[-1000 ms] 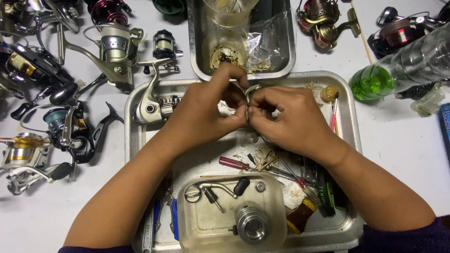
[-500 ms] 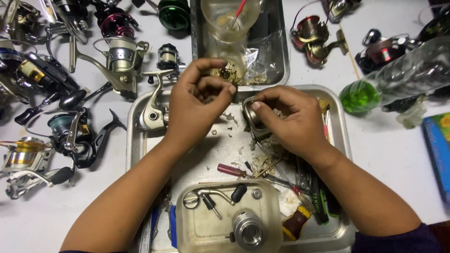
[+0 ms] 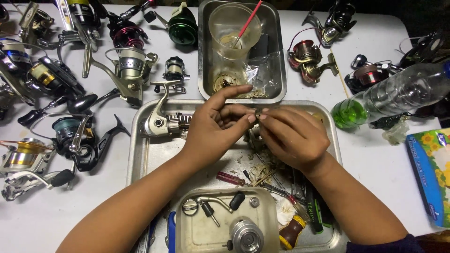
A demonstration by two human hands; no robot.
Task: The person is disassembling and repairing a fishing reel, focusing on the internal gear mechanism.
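Pinching one small part (image 3: 257, 116) between left hand (image 3: 216, 129) and right hand (image 3: 291, 136) fingertips.

A white desk (image 3: 384, 159) carries many fishing reels: a green one (image 3: 182, 26) at the top, a silver one (image 3: 129, 70) left of centre, a gold one (image 3: 21, 157) at the left edge. A deep steel pan (image 3: 276, 70) holds a clear cup (image 3: 234, 30) with a red stick (image 3: 248, 19). A clear bottle with green liquid (image 3: 389, 96) lies at the right, a red-handled screwdriver (image 3: 230, 178) in the shallow tray (image 3: 140, 154)
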